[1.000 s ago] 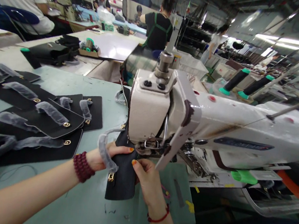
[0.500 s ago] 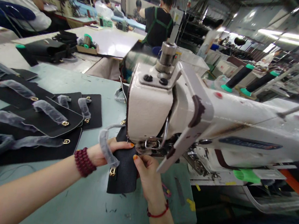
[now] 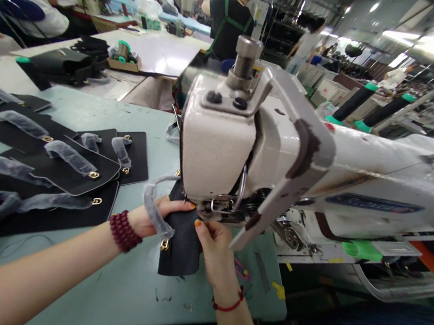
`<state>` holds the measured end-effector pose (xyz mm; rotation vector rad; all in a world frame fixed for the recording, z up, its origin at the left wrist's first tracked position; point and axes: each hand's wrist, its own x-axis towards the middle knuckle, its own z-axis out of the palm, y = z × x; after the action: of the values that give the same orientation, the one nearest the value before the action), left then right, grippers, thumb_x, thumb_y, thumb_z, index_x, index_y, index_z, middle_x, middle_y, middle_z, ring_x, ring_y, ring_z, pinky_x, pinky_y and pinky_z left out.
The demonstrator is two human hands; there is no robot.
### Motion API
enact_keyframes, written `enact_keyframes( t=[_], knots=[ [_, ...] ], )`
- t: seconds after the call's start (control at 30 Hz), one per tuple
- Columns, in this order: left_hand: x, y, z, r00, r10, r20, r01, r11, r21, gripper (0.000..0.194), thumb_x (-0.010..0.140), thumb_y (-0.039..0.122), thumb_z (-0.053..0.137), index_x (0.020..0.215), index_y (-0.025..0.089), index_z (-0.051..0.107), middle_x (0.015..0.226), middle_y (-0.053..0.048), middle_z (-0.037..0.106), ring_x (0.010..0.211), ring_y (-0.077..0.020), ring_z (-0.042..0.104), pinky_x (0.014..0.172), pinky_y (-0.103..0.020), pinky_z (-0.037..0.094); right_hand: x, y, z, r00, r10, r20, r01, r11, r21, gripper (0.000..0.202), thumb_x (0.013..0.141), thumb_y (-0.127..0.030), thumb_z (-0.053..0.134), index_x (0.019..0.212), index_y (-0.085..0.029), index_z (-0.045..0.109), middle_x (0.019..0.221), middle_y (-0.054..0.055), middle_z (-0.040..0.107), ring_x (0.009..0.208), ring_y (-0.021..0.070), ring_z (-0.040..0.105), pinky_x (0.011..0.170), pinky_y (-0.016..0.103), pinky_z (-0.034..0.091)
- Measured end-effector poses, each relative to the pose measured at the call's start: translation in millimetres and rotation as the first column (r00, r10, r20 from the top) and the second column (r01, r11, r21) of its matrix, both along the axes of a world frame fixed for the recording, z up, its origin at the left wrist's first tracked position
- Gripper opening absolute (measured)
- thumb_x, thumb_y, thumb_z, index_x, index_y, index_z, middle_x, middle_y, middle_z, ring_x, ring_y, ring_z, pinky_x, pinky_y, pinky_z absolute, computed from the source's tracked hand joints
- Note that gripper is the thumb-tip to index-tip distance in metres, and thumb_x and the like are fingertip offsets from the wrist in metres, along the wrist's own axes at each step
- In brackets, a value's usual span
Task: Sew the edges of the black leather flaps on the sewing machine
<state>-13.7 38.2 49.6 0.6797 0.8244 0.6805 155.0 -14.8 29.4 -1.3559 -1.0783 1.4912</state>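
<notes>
A black leather panel (image 3: 180, 246) lies under the head of a white sewing machine (image 3: 219, 142), its far end hidden there. On it are a plastic-wrapped handle (image 3: 152, 208) and a gold buckle (image 3: 164, 245). My left hand (image 3: 153, 215) reaches through the handle loop, its thumb pressing the panel's top near the needle area, the other fingers mostly hidden. At the panel's right edge, my right hand (image 3: 213, 247) pinches it between thumb and curled fingers.
Several black panels with wrapped handles (image 3: 81, 163) lie on the green table (image 3: 110, 291) at left. A pink-handled tool (image 3: 242, 269) is right of my right hand. Black thread cones (image 3: 352, 107) stand behind the machine. A person in a green apron (image 3: 233, 24) is beyond it.
The camera view has shifted slightly, and the machine appears larger. Both hands keep about the same hold on the panel, whose near end appears slightly higher in view.
</notes>
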Motion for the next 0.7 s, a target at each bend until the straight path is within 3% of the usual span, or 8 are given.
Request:
enact_keyframes(
  t=[0.27,0.47,0.6,0.7],
  knots=[
    [0.7,0.9,-1.7,1.0,0.006,0.002,-0.006,0.999,-0.04,0.042,0.061,0.037,0.089,0.098,0.021,0.078,0.099,-0.005,0.079,0.087,-0.0233,0.075,0.082,-0.033,0.06,-3.0,-0.8,-2.4,0.999,-0.046,-0.002,0.046,0.999,-0.003,0.038,0.081,-0.048,0.062,0.066,-0.013,0.057,0.061,-0.001,0.043,0.059,0.0103,0.035,0.052,0.023,0.026],
    [1.7,1.1,-2.4,0.999,0.019,0.029,-0.02,0.999,0.033,0.039,0.059,0.039,0.089,0.091,0.02,0.076,0.102,-0.007,0.079,0.098,-0.03,0.073,0.097,-0.045,0.055,-2.9,0.0,-4.7,0.999,-0.043,-0.021,0.043,0.999,-0.001,0.039,0.081,-0.049,0.062,0.066,-0.013,0.057,0.06,-0.002,0.043,0.057,0.0097,0.034,0.051,0.023,0.026],
    [3.1,-1.4,1.1,0.999,0.038,0.016,-0.038,0.999,0.02,0.043,0.056,0.045,0.089,0.085,0.017,0.075,0.096,-0.008,0.079,0.091,-0.0304,0.074,0.099,-0.054,0.051,-2.0,0.4,-5.0,0.999,-0.036,-0.027,0.036,0.999,-0.017,0.039,0.08,-0.049,0.062,0.066,-0.013,0.057,0.06,-0.002,0.043,0.057,0.0099,0.034,0.05,0.023,0.026],
    [4.6,-2.8,4.1,0.998,0.068,-0.001,-0.068,0.997,-0.028,0.043,0.053,0.044,0.091,0.081,0.017,0.075,0.09,-0.008,0.08,0.084,-0.0273,0.074,0.092,-0.05,0.056,-1.1,0.5,-3.9,0.999,-0.032,-0.038,0.031,0.999,-0.023,0.038,0.081,-0.048,0.063,0.07,-0.012,0.061,0.062,0.0,0.047,0.058,0.0106,0.037,0.051,0.022,0.029]
  ],
)
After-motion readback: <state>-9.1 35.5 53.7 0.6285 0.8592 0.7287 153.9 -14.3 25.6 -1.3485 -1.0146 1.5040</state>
